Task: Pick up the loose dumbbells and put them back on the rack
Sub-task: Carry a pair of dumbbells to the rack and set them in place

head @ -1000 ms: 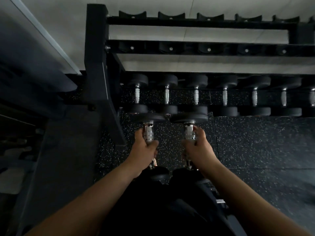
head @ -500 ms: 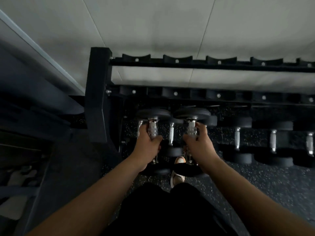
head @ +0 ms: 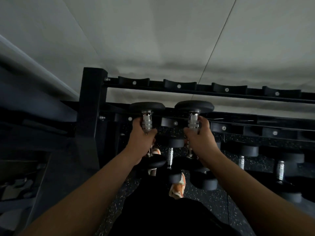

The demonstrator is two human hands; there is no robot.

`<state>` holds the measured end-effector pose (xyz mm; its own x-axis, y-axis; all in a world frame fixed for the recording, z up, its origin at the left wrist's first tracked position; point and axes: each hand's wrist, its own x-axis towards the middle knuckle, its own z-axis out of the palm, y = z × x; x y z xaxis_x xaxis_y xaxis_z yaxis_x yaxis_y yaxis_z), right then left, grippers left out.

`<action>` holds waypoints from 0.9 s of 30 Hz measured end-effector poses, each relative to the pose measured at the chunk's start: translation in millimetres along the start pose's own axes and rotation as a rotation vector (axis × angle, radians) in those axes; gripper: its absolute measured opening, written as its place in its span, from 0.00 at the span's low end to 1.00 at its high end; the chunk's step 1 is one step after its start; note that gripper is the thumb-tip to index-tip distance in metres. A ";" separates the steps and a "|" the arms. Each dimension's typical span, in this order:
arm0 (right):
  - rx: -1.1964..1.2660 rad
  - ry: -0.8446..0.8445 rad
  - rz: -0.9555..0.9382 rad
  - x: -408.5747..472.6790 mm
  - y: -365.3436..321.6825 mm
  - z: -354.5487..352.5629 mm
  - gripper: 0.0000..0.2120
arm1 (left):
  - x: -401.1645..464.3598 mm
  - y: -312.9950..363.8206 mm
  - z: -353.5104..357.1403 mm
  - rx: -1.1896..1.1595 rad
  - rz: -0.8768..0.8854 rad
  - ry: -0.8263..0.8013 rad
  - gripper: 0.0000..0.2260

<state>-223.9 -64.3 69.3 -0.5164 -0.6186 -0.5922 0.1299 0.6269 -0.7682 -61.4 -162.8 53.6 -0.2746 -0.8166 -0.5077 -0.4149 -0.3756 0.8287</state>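
I hold two black dumbbells with chrome handles, one in each hand, lengthwise toward the rack. My left hand grips the left dumbbell; my right hand grips the right dumbbell. Their far heads hover at the height of the black rack's upper tier, between its front rail and the rear rail with empty saddles. The near heads sit low by my wrists, partly hidden.
Lower down, the rack holds several dumbbells in a row running right. The rack's thick left post stands just left of my left hand. A pale wall rises behind. My orange shoes stand on speckled black floor.
Both hands have lifted the dumbbells from floor level in front of the lower row up to the upper tier. The view has tilted upward toward the wall.
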 end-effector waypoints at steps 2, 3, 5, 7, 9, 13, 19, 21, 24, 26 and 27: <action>0.011 0.023 0.008 18.0 -8.3 5.4 0.28 | 23.5 8.8 -3.5 -0.009 -0.004 -0.017 0.24; 0.023 0.036 0.018 26.4 -12.1 8.2 0.28 | 36.1 11.6 -5.6 -0.008 -0.009 -0.030 0.24; 0.029 0.058 0.036 42.5 -19.5 13.8 0.26 | 58.8 18.5 -10.9 0.001 -0.021 -0.031 0.23; 0.029 0.061 0.050 58.7 -26.7 18.8 0.24 | 82.5 23.3 -15.3 0.026 -0.013 -0.025 0.22; 0.034 0.063 0.058 74.5 -32.6 24.4 0.24 | 104.2 27.7 -19.5 0.043 -0.010 -0.041 0.22; -0.006 0.097 0.056 103.5 -40.7 36.2 0.22 | 144.2 30.4 -31.3 0.075 0.001 -0.044 0.22; -0.014 0.119 0.082 131.7 -48.1 46.0 0.24 | 182.6 31.6 -49.9 0.112 0.003 -0.044 0.23; -0.020 0.125 0.087 137.9 -48.8 45.8 0.24 | 191.7 28.4 -52.5 0.103 -0.006 -0.033 0.23; -0.017 0.131 0.102 146.0 -48.4 45.6 0.23 | 203.0 20.6 -52.7 0.090 -0.049 -0.024 0.22; -0.025 0.147 0.105 149.8 -48.5 45.2 0.25 | 208.0 15.7 -50.6 0.093 -0.063 -0.025 0.22; -0.029 0.154 0.104 151.2 -48.9 44.8 0.25 | 209.9 13.1 -49.8 0.095 -0.065 -0.019 0.22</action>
<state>-270.4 -209.6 6.4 -0.6250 -0.4714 -0.6222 0.1663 0.6984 -0.6961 -81.3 -361.0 -30.3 -0.2604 -0.7832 -0.5646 -0.5121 -0.3837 0.7684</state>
